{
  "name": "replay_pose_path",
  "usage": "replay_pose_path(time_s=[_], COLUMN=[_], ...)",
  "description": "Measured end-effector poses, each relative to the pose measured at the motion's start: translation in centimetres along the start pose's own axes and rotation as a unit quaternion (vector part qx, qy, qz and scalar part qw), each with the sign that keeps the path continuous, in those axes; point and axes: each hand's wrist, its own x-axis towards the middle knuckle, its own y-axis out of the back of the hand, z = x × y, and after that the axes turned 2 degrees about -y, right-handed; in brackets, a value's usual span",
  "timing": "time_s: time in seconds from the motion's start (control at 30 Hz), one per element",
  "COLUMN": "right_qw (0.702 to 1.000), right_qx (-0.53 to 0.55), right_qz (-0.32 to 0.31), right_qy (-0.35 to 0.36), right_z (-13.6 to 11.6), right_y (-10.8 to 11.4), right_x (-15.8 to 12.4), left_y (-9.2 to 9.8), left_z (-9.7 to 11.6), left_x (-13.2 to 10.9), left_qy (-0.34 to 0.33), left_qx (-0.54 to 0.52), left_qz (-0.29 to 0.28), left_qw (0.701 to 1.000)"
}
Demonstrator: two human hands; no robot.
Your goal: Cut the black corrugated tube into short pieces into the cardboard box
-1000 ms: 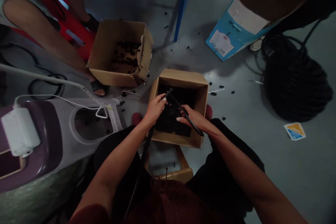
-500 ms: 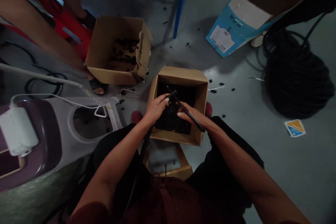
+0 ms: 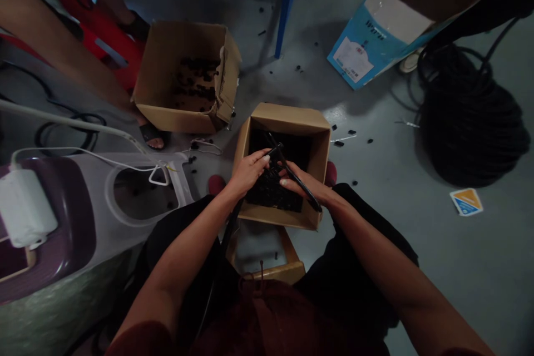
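My left hand (image 3: 251,171) is closed around a black hose or cable (image 3: 227,236), whose end sticks out past the fingertips over an open cardboard box (image 3: 291,115). The hose runs back under my left forearm to my lap. In my right hand (image 3: 306,182) is a long, slim black tool (image 3: 306,192); its exact kind is hard to make out in the dim light. The tool's far part crosses the hose end, apparently touching it. Below both hands, many small dark pieces (image 3: 271,192) fill the box between my knees.
A second cardboard box (image 3: 177,118) holds scattered black pieces. Coiled black hose (image 3: 473,122) lies right, near a blue carton (image 3: 354,61). A blue table leg (image 3: 287,16) stands ahead. A purple-topped stool (image 3: 79,206) carries a white power adapter (image 3: 27,208). Another person's foot (image 3: 152,136) rests left.
The tool in my right hand has turned slightly against the hose end. My left hand stays nearly in place. The whole view has shifted very slightly.
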Motion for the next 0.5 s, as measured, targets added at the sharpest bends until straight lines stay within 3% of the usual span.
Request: replay_pose_path(time_s=[0.2,0.5], right_qw=[1.0,0.997], right_qx=[0.002,-0.048], right_qz=[-0.014,0.062], right_qy=[0.007,0.018], right_z=[0.1,0.9], right_y=[0.4,-0.6], right_x=[-0.1,0.5], left_y=[0.1,0.5], left_z=[0.0,0.5], left_x=[0.0,0.0], left_qy=[-0.004,-0.06], left_qx=[0.02,0.17], left_qz=[-0.005,-0.015], left_qw=[1.0,0.983])
